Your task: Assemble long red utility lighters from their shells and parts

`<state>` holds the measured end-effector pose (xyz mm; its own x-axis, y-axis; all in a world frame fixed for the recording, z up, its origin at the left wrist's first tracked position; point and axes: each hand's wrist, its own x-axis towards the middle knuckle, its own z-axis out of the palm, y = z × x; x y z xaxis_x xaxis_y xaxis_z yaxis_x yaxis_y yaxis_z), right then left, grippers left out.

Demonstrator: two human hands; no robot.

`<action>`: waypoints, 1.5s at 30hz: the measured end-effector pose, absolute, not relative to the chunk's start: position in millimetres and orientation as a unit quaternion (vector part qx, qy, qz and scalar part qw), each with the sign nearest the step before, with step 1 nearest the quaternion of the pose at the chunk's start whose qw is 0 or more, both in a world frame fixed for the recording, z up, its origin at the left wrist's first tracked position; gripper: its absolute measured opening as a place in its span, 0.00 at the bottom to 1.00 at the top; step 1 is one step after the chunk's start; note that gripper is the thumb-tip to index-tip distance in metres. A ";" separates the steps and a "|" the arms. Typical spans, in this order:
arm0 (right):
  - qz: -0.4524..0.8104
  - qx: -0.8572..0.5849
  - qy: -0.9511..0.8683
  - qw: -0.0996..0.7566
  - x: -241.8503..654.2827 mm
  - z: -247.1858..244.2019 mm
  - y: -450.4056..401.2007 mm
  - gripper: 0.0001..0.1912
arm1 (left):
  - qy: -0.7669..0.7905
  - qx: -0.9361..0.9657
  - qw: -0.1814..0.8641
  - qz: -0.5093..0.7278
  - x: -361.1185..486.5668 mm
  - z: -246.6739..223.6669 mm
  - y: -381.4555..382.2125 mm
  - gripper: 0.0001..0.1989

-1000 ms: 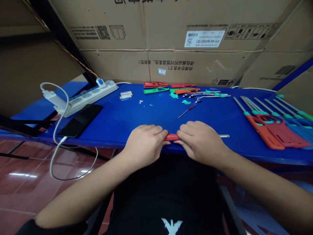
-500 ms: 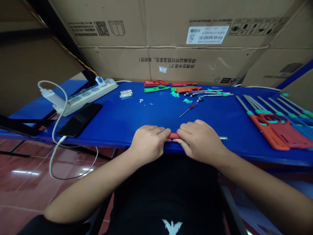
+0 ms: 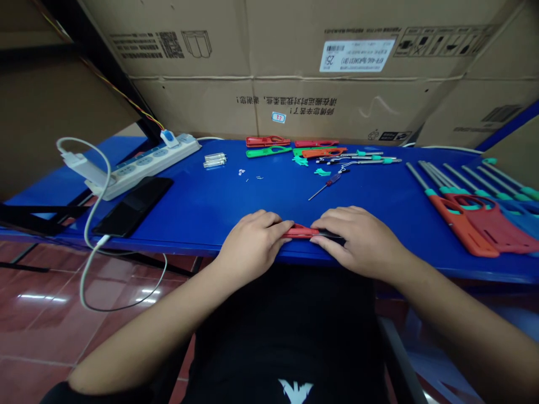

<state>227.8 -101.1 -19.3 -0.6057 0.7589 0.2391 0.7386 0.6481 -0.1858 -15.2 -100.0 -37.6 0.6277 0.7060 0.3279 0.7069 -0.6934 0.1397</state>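
A red plastic casing (image 3: 301,231) is held level between both hands over the front edge of the blue table (image 3: 202,207). My left hand (image 3: 255,241) pinches its left end. My right hand (image 3: 357,238) grips the right end, where a black part (image 3: 332,235) shows between thumb and fingers. A screwdriver (image 3: 324,187) with a purple handle lies behind the hands. Farther back are red casings (image 3: 267,141), a green casing (image 3: 268,151), an orange casing (image 3: 323,152) and small teal pieces (image 3: 322,172).
Finished-looking lighters (image 3: 467,224) with metal tubes lie at the right. Metal rods (image 3: 373,160) and silver cylinders (image 3: 214,160) sit at the back. On the left are a power strip (image 3: 145,165) and a black phone (image 3: 133,206) with a white cable. Cardboard (image 3: 189,112) stands behind.
My right hand has shifted slightly right along the red casing, uncovering more of it and a black part. The metal tip that stuck out beyond this hand is no longer visible.
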 end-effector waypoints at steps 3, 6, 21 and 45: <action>0.051 -0.428 -0.891 0.144 227.4 -23.2 -98.5 0.09 | -0.394 -0.903 -0.049 -0.165 -16.5 -32.5 -101.0 0.18; 0.075 -0.431 -0.887 0.145 227.5 -25.2 -96.5 0.09 | -0.398 -0.899 -0.061 -0.171 -17.3 -31.3 -101.1 0.18; 0.215 -0.380 -0.878 0.198 196.2 -26.0 -73.4 0.16 | -0.420 -0.876 -0.125 -0.202 -24.9 -34.6 -86.7 0.37; -0.043 -0.555 -0.809 0.188 241.7 -10.3 -51.8 0.18 | -0.410 -0.863 -0.173 -0.241 -42.8 -37.3 -85.3 0.20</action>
<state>241.7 -51.8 -10.3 -0.3131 0.8825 0.3509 0.9145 0.3798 -0.1392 -42.8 -85.3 -37.3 0.5480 0.7905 0.2735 0.6241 -0.6041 0.4955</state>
